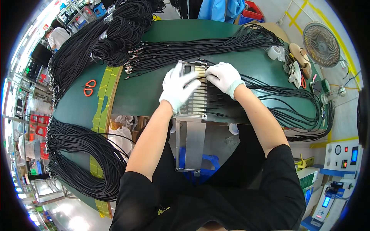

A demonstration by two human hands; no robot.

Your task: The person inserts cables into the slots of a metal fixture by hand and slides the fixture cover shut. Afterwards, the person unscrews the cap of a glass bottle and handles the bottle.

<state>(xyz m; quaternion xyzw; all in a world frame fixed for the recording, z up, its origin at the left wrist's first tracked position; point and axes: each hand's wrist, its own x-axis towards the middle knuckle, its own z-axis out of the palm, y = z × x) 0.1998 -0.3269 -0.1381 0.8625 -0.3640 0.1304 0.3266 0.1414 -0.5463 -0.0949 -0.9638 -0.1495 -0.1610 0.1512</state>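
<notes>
Black shirt fabric [239, 204] fronts a slotted silver metal fixture [197, 99] on the green counter [173, 31], its slots probably keeping thin black cables [291, 92] apart; the white-gloved left hand [177, 87] spreads over it, the white-gloved right hand [224, 78] seemingly pinching one cable.

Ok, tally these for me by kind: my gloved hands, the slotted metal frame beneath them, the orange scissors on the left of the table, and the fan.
Left hand and right hand, gloved: 2
Slotted metal frame: 1
Orange scissors: 1
Fan: 1
Total: 5
</notes>
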